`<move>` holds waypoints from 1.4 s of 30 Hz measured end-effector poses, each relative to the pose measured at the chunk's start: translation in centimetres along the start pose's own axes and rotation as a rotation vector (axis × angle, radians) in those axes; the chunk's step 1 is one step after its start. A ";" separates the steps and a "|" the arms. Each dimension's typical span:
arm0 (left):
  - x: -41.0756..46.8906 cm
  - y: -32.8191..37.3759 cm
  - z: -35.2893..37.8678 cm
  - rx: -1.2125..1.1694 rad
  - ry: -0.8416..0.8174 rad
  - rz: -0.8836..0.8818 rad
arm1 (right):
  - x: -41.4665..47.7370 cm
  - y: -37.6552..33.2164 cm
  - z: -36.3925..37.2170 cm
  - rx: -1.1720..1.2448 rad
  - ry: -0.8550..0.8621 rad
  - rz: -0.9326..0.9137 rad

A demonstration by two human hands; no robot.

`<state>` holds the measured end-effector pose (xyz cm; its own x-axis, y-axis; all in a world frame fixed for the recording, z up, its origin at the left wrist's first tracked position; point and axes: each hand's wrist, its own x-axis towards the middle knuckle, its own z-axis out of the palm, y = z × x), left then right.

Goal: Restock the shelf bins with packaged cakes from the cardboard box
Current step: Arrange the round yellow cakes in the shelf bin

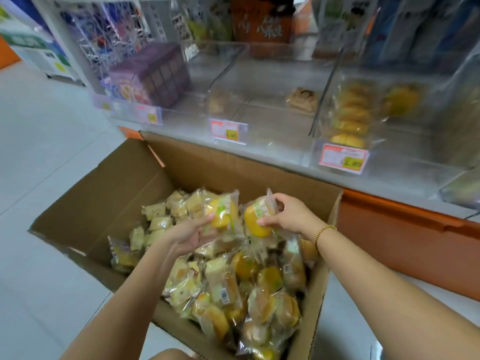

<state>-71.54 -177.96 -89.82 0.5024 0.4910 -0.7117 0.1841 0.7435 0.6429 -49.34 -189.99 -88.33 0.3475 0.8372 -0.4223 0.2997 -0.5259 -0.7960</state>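
An open cardboard box [109, 193] stands on the floor, heaped with several clear-wrapped cakes, round yellow ones and pale square ones. My left hand [191, 233] holds a round yellow packaged cake [224, 210] above the heap. My right hand [289, 214] grips a second yellow packaged cake [257, 222] just to its right. Behind the box runs a row of clear shelf bins; the right bin [342, 154] holds a stack of yellow cakes [350, 118], while the middle bin [259, 131] holds one brown cake [302, 100].
A purple carton [155, 76] fills the left bin. Price tags [228, 129] hang on the bin fronts. An orange base panel [405, 240] runs under the shelf to the right of the box. Grey tiled floor [46, 141] lies to the left.
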 end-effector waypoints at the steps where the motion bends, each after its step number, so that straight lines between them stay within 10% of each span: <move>1: -0.8 0.4 0.9 -0.051 -0.017 0.025 | -1.1 -0.6 -1.1 0.121 0.049 -0.023; 11: -7.5 3.4 13.7 -0.289 -0.485 0.012 | -9.8 -2.9 -9.1 0.954 0.505 -0.276; 21: -8.5 4.3 20.6 -0.288 -0.585 0.154 | -13.9 -3.9 -14.1 0.249 0.705 -0.368; 28: -8.4 6.1 22.5 -0.180 -0.567 0.219 | -14.1 -7.2 -21.2 -0.511 0.052 -0.281; 42: -5.5 9.2 26.8 -0.165 -0.470 0.207 | -10.6 -7.5 -28.6 -0.684 0.249 0.050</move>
<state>-50.00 -186.00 -72.39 0.8449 0.4068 -0.3474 -0.0751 0.7332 0.6759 -29.80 -199.19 -65.48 0.5430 0.7935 -0.2749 0.7380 -0.6071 -0.2946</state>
